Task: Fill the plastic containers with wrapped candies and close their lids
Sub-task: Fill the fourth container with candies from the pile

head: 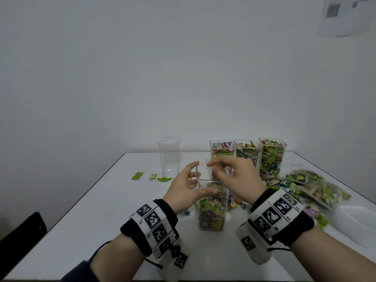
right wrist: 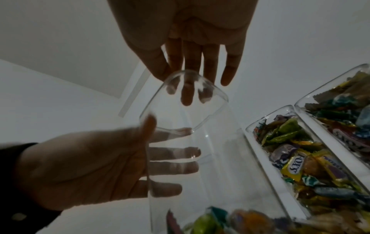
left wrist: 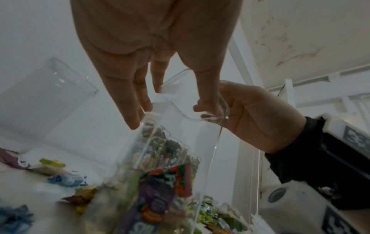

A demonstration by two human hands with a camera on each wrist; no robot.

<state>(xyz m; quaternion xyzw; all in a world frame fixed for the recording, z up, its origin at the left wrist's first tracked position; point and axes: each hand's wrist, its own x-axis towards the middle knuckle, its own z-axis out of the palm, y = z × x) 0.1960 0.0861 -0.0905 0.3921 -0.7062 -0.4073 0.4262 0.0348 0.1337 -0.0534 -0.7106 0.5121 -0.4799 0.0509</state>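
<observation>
A tall clear plastic container [head: 211, 208] stands on the white table [head: 101, 210], about half full of wrapped candies. My left hand [head: 193, 180] grips its upper left side. The thumb lies across the near wall and the fingers wrap round the far one, showing through the plastic in the right wrist view [right wrist: 100, 166]. My right hand [head: 215, 169] hovers over the open mouth. Its fingers point straight down at the far rim [right wrist: 190, 76], and no candy shows between them. No lid is on the container [left wrist: 170, 158].
Three full open containers [head: 246, 153] line the back right. An empty clear container [head: 168, 157] stands back left, with a few loose candies [head: 150, 177] beside it. Candy bags [head: 315, 186] and scattered sweets lie to the right. A dark chair [head: 20, 235] is at the left edge.
</observation>
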